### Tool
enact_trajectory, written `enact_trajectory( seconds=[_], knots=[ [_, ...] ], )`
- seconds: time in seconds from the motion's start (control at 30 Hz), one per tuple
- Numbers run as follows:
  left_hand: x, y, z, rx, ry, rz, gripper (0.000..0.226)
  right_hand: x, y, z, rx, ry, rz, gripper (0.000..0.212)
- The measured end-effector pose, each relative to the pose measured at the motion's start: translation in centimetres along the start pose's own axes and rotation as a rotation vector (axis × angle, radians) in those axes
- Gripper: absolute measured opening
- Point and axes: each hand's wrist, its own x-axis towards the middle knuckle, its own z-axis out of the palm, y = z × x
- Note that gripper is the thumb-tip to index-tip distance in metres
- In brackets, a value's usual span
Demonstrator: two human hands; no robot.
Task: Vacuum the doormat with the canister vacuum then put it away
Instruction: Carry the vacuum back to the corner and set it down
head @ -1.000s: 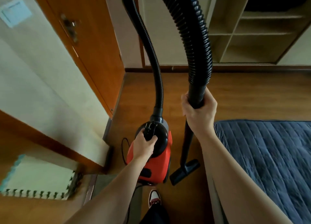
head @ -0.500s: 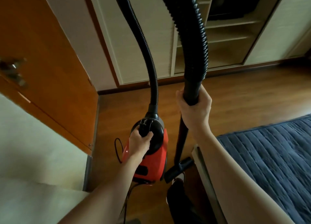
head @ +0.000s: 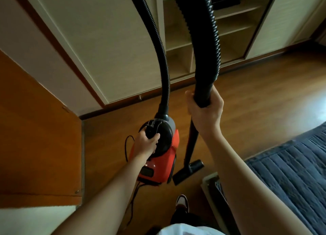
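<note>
A red and black canister vacuum (head: 163, 165) hangs just above the wood floor at centre. My left hand (head: 146, 144) grips its black top handle. A ribbed black hose (head: 159, 45) rises from the canister, loops out of the top of the view and comes back down. My right hand (head: 204, 111) grips the hose end where it meets the black wand (head: 191, 143). The wand's floor nozzle (head: 187, 171) hangs low beside the canister. A black power cord (head: 126, 146) trails from the canister's left side. No doormat is in view.
An open wardrobe with bare shelves (head: 178, 61) stands ahead, a pale sliding door (head: 109, 40) to its left. An orange wooden door (head: 38, 137) is at left. A bed with a dark blue quilt (head: 291, 173) fills the right. My shoe (head: 182, 202) is below.
The view has swung right, away from the entry and the foam mat, toward the wardrobe. Both hands keep their grips and the vacuum has moved with me.
</note>
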Motion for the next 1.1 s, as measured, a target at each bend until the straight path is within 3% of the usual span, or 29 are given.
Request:
enact_trajectory(
  seconds=[0.33, 0.57, 0.67, 0.77, 0.9, 1.1],
  knots=[
    [14.6, 8.6, 5.1, 0.032, -0.116, 0.108, 0.013, 13.5, 6.1, 1.6, -0.05, 0.106, -0.045, 0.016],
    [27.7, 14.2, 10.2, 0.027, -0.214, 0.055, 0.013, 22.6, 12.4, 3.5, -0.165, 0.245, -0.099, 0.027],
    [32.6, 16.1, 12.6, 0.068, -0.27, 0.093, 0.028, 26.7, 15.4, 4.0, -0.23, 0.309, -0.062, 0.017],
    [37.4, 18.4, 15.0, 0.11, -0.348, 0.126, 0.056, 30.9, 17.5, 4.4, -0.283, 0.404, -0.045, 0.02],
    [42.4, 22.8, 18.2, 0.175, -0.432, 0.195, 0.039, 36.1, 18.9, 3.7, -0.315, 0.481, -0.086, 0.011],
    [46.7, 27.5, 24.7, 0.239, -0.558, 0.289, 0.037, 41.9, 21.5, 0.0, -0.359, 0.601, -0.133, 0.017]
  ],
)
